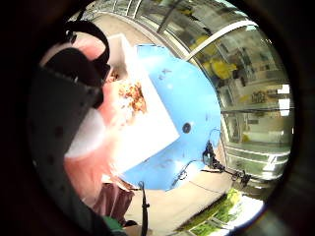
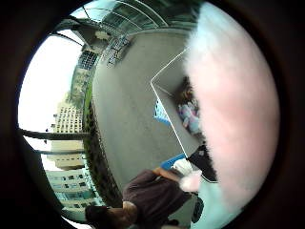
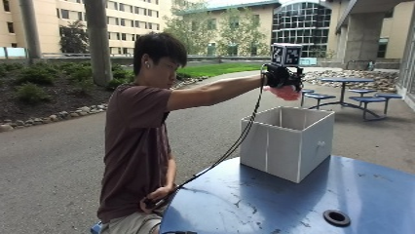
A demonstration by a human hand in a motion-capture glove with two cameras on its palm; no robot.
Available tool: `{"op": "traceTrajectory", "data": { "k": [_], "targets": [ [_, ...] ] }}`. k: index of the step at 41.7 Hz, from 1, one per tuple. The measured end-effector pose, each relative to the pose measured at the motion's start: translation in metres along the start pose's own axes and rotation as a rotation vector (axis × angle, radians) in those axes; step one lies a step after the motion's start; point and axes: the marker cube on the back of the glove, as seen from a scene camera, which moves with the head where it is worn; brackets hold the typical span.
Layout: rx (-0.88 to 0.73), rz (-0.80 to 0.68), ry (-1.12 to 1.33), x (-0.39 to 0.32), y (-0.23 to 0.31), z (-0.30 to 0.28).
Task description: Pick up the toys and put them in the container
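On the round blue bench [image 3: 292, 200] stands a white, open-topped square container [image 3: 289, 141], near the far edge. Inside it, the palm views show several toys [image 1: 132, 93] lying on its floor. Above the container, well clear of its rim, the person's outstretched right hand [image 3: 283, 78] grips a pink fluffy toy [image 3: 285, 92], fingers curled round it.
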Motion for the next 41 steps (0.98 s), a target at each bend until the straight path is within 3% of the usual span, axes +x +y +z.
{"op": "traceTrajectory", "data": {
  "k": [8,18,41],
  "targets": [
    [-0.028,-0.010,-0.019,-0.017,-0.030,0.019],
    [-0.318,0.084,0.064,-0.018,-0.041,0.040],
    [-0.251,0.052,-0.026,-0.003,-0.016,0.044]
  ]
}}
